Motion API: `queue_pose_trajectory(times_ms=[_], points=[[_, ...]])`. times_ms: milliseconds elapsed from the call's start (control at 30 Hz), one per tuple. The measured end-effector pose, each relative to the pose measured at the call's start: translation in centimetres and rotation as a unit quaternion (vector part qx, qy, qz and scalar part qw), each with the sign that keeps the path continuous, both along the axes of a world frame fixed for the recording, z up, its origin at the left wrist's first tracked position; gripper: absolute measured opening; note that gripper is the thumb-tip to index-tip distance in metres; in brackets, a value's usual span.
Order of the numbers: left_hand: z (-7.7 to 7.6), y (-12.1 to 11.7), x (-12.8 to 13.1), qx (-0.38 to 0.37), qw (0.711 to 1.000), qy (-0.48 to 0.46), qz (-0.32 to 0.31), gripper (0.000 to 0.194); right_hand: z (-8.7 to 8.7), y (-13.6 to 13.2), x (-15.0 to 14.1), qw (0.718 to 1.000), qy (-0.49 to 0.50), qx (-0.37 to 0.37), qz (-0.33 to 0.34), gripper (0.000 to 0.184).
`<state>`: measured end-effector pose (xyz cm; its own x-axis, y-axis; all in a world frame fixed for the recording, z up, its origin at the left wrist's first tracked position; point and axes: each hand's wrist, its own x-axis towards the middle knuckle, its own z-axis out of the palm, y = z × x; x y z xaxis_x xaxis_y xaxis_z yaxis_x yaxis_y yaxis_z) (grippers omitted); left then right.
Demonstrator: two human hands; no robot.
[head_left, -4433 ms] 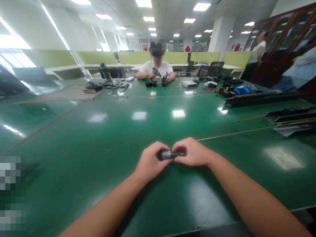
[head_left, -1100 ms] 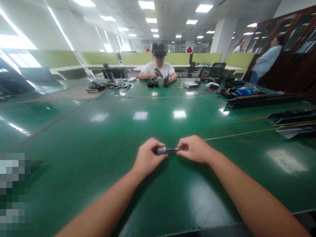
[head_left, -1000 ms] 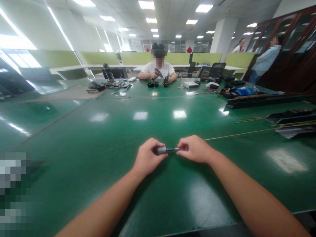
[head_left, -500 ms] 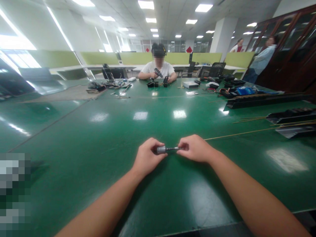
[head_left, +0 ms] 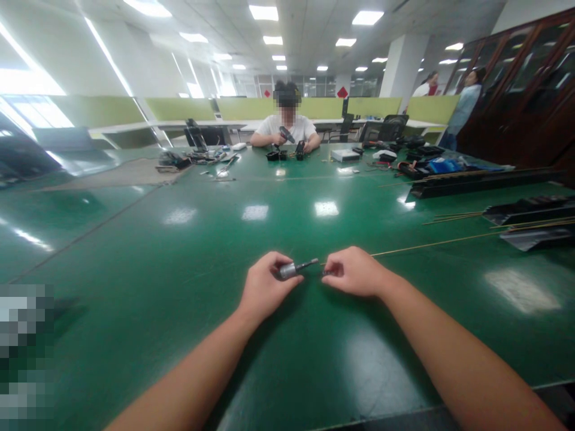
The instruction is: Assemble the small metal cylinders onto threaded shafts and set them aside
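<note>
Over the green table, my left hand [head_left: 266, 286] is closed round a small silver cylinder with a thin dark shaft [head_left: 288, 272], which looks like a small motor. Its shaft sticks out to the right and tilts slightly upward, with a lighter tip. Facing it, my right hand [head_left: 354, 272] is closed in a pinch on a small metal part [head_left: 326, 273], mostly hidden by the fingers. A short gap lies between the shaft's tip and the right fingertips. Behind the right hand a thin yellow rod [head_left: 431, 245] runs along the table.
Black metal channels [head_left: 485, 183] and more rods lie at the right. Across the table a person [head_left: 286, 129] holds a power drill [head_left: 286, 134]. Electronics and tools [head_left: 211, 154] are spread at the far left, a white box [head_left: 345, 155] at the far right. Two people stand beyond.
The shaft, earlier reaching the right fingers, has come apart from them and now tilts upward. The small metal part stays in my right hand. Both hands have barely moved.
</note>
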<state>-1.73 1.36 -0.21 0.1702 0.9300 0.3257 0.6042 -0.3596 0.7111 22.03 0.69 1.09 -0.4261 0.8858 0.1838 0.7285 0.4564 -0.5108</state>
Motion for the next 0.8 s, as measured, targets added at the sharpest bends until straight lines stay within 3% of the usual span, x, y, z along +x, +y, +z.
queue_pose_trajectory(times_ms=[300, 533, 800], points=[[-0.2, 0.1, 0.3, -0.068, 0.997, -0.032, -0.013, 0.034, -0.2, -0.1, -0.2, 1.0, -0.003, -0.002, -0.012, 0.016], [-0.7, 0.2, 0.5, -0.158, 0.972, -0.167, -0.047, 0.045, -1.5, 0.3, -0.9, 0.999, 0.025, -0.004, -0.023, 0.017], [-1.0, -0.3, 0.0, -0.132, 0.973, -0.183, -0.043, 0.047, -2.7, 0.3, -1.8, 0.998, 0.017, 0.042, -0.042, 0.018]])
